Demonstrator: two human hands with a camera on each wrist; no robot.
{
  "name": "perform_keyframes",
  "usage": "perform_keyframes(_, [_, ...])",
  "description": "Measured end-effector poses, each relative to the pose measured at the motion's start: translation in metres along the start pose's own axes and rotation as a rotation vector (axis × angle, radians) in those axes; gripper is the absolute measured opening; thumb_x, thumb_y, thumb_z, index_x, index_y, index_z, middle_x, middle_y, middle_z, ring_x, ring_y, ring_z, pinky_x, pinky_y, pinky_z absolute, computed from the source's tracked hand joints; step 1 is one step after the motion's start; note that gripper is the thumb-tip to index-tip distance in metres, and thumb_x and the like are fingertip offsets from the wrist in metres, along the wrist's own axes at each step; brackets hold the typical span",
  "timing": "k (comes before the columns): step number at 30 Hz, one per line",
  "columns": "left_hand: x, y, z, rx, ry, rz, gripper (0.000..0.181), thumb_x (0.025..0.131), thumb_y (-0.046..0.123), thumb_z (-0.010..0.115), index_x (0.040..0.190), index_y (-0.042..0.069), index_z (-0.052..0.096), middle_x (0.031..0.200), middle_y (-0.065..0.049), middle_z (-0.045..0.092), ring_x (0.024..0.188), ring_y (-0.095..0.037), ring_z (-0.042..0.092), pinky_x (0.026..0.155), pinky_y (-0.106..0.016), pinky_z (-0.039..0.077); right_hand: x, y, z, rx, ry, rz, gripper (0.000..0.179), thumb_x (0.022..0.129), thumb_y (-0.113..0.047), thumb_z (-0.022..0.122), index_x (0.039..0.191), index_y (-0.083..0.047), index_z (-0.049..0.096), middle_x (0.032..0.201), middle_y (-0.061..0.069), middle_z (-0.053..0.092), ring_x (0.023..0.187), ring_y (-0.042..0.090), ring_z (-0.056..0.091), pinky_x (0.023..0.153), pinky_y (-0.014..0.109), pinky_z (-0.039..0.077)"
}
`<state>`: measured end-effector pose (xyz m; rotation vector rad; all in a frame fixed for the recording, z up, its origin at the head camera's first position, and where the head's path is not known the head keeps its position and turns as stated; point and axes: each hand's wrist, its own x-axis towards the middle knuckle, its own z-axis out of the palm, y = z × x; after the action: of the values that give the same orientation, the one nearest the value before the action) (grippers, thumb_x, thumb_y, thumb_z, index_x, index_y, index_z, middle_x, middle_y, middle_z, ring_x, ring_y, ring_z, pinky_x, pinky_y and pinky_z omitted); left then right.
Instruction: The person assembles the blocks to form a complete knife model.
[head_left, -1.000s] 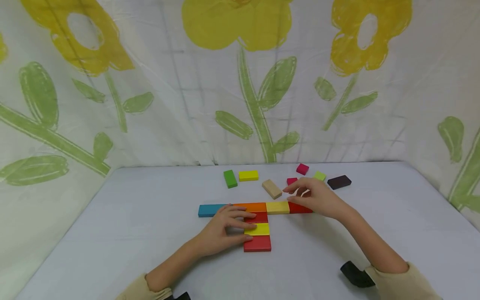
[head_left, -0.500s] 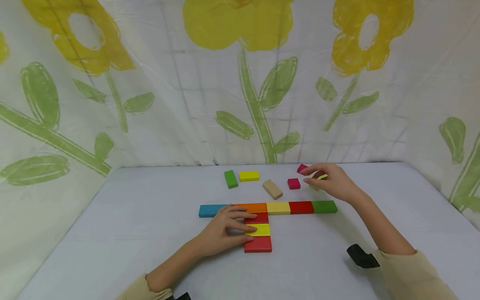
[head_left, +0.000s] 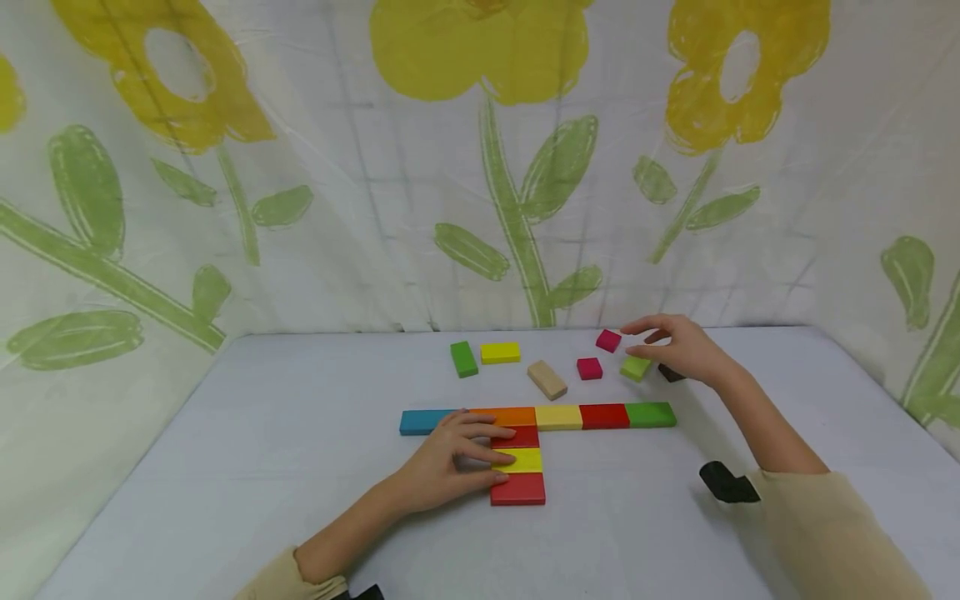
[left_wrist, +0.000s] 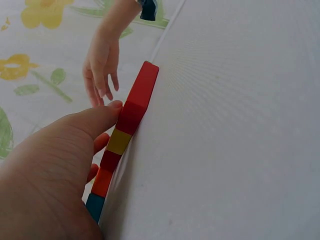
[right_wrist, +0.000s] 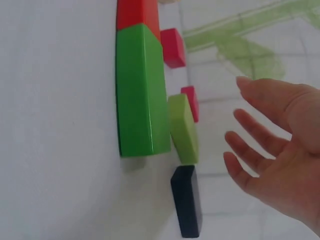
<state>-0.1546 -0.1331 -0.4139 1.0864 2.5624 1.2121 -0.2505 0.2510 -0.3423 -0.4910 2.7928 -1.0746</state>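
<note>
My left hand (head_left: 442, 467) rests its spread fingers on the wooden blocks laid flat as a T. Its fingertips lie over the orange block (head_left: 516, 416) and the column of dark red (head_left: 528, 438), yellow (head_left: 529, 461) and red (head_left: 517, 490) blocks. Along the bar run a blue block (head_left: 420, 422), a cream block (head_left: 558, 417), a red block (head_left: 604, 416) and a green block (head_left: 651, 414). Fingers loosely bent, my right hand (head_left: 678, 346) hovers over the lime block (head_left: 634, 368), holding nothing; the right wrist view shows it apart from the blocks.
Behind the bar lie a green block (head_left: 464, 359), a yellow block (head_left: 499, 352), a plain wood block (head_left: 547, 379) and two crimson blocks (head_left: 608, 340). A black block (head_left: 671, 374) is partly hidden by my right hand. A flower-printed curtain (head_left: 337, 250) hangs behind the table.
My right hand has moved right and back, from above the bar's right end to over the lime block, uncovering the green end block. The left hand stays on the column.
</note>
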Motion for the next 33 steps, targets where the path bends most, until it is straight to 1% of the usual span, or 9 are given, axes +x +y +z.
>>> perform_keyframes(7, [0.000, 0.000, 0.001, -0.008, -0.002, -0.003, 0.029, 0.095, 0.025, 0.079, 0.123, 0.021, 0.081, 0.143, 0.003, 0.068, 0.142, -0.024, 0.052, 0.124, -0.071, 0.019, 0.005, 0.023, -0.004, 0.035, -0.109, 0.053, 0.052, 0.100, -0.021, 0.072, 0.144, 0.003, 0.059, 0.153, 0.030, 0.049, 0.134, 0.053, 0.048, 0.105, 0.060, 0.052])
perform_keyframes(10, [0.000, 0.000, 0.001, -0.011, 0.000, -0.005, 0.029, 0.095, 0.025, 0.079, 0.123, 0.020, 0.081, 0.143, 0.003, 0.068, 0.142, -0.024, 0.052, 0.124, -0.071, 0.019, 0.006, 0.028, -0.005, 0.036, -0.157, 0.075, 0.055, 0.097, -0.020, 0.074, 0.146, 0.001, 0.058, 0.155, 0.031, 0.045, 0.137, 0.055, 0.043, 0.106, 0.062, 0.050])
perform_keyframes(14, [0.000, 0.001, 0.001, -0.016, 0.002, -0.011, 0.029, 0.094, 0.025, 0.079, 0.123, 0.020, 0.081, 0.143, 0.003, 0.068, 0.141, -0.024, 0.053, 0.123, -0.071, 0.020, 0.007, 0.030, -0.005, 0.008, -0.197, 0.086, 0.055, 0.096, -0.018, 0.075, 0.146, -0.001, 0.058, 0.155, 0.032, 0.043, 0.138, 0.057, 0.040, 0.105, 0.063, 0.051])
perform_keyframes(18, [0.000, 0.001, 0.001, -0.018, 0.002, -0.015, 0.029, 0.094, 0.024, 0.079, 0.123, 0.020, 0.082, 0.143, 0.003, 0.068, 0.141, -0.024, 0.052, 0.123, -0.070, 0.022, 0.007, 0.031, -0.005, -0.016, -0.205, 0.082, 0.054, 0.095, -0.015, 0.075, 0.144, 0.000, 0.060, 0.153, 0.032, 0.044, 0.135, 0.057, 0.041, 0.102, 0.062, 0.052])
perform_keyframes(21, [0.000, 0.002, 0.001, -0.021, 0.003, -0.016, 0.029, 0.094, 0.024, 0.079, 0.123, 0.020, 0.081, 0.143, 0.003, 0.068, 0.141, -0.024, 0.053, 0.123, -0.070, 0.020, 0.008, 0.033, -0.005, -0.021, -0.196, 0.094, 0.053, 0.095, -0.015, 0.075, 0.143, 0.002, 0.061, 0.149, 0.032, 0.047, 0.131, 0.054, 0.045, 0.099, 0.057, 0.055])
perform_keyframes(24, [0.000, 0.002, 0.001, -0.023, 0.003, -0.016, 0.029, 0.094, 0.024, 0.079, 0.123, 0.020, 0.081, 0.143, 0.003, 0.068, 0.141, -0.024, 0.053, 0.124, -0.070, 0.019, 0.010, 0.034, -0.003, -0.027, -0.178, 0.104, 0.051, 0.095, -0.016, 0.076, 0.141, 0.003, 0.063, 0.146, 0.031, 0.050, 0.125, 0.048, 0.049, 0.093, 0.047, 0.056])
perform_keyframes(28, [0.000, 0.002, 0.001, -0.027, 0.004, -0.017, 0.029, 0.094, 0.024, 0.079, 0.123, 0.020, 0.081, 0.143, 0.003, 0.067, 0.141, -0.024, 0.052, 0.123, -0.070, 0.020, 0.012, 0.036, -0.001, -0.037, -0.160, 0.100, 0.047, 0.096, -0.015, 0.076, 0.138, 0.004, 0.065, 0.141, 0.029, 0.056, 0.114, 0.039, 0.056, 0.085, 0.036, 0.055])
perform_keyframes(33, [0.000, 0.003, 0.000, -0.026, 0.002, -0.022, 0.030, 0.094, 0.024, 0.079, 0.123, 0.021, 0.081, 0.143, 0.004, 0.067, 0.141, -0.023, 0.051, 0.122, -0.070, 0.023, 0.013, 0.035, 0.001, -0.035, -0.151, 0.083, 0.044, 0.096, -0.013, 0.076, 0.135, 0.006, 0.066, 0.135, 0.027, 0.062, 0.105, 0.030, 0.058, 0.079, 0.033, 0.055])
